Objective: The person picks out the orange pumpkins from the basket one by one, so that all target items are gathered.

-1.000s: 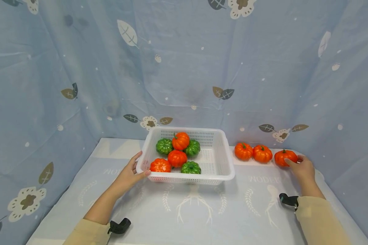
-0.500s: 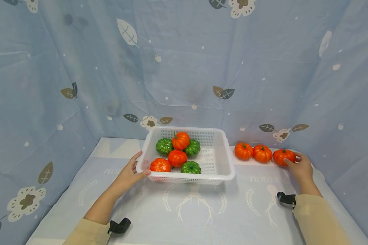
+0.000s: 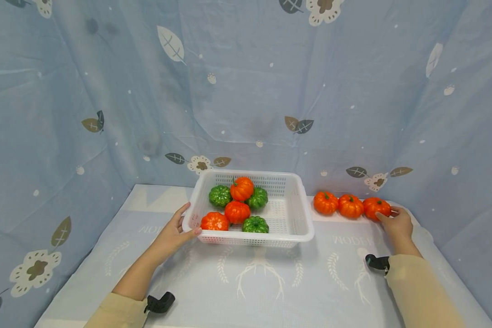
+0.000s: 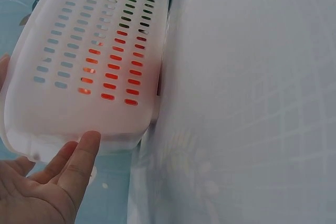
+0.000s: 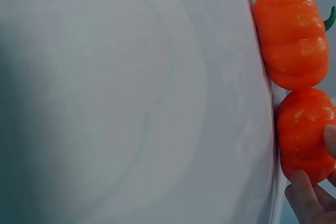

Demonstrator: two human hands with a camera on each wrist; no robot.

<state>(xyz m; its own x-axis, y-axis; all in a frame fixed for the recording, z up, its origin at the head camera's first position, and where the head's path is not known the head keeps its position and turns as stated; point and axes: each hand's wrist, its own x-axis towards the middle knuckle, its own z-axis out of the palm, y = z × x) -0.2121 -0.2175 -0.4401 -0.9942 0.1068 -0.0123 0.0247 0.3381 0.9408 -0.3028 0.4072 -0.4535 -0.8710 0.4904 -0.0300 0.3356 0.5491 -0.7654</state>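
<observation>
The end orange pumpkin (image 3: 376, 207) sits on the desk (image 3: 270, 282) right of the white plastic basket (image 3: 254, 236), held between the right hand's (image 3: 398, 224) thumb and fingers; two orange pumpkins (image 3: 350, 206) stand between it and the basket, whose near-left corner the left hand (image 3: 173, 233) grips; inside the basket lie green pumpkins (image 3: 255, 224) and orange-red ones (image 3: 237, 212)

6 pumpkins (image 3: 237, 212) in bskt (image 3: 256, 237); 3 pumpkins (image 3: 351, 207) R of bskt, on tbl (image 3: 270, 282).
</observation>
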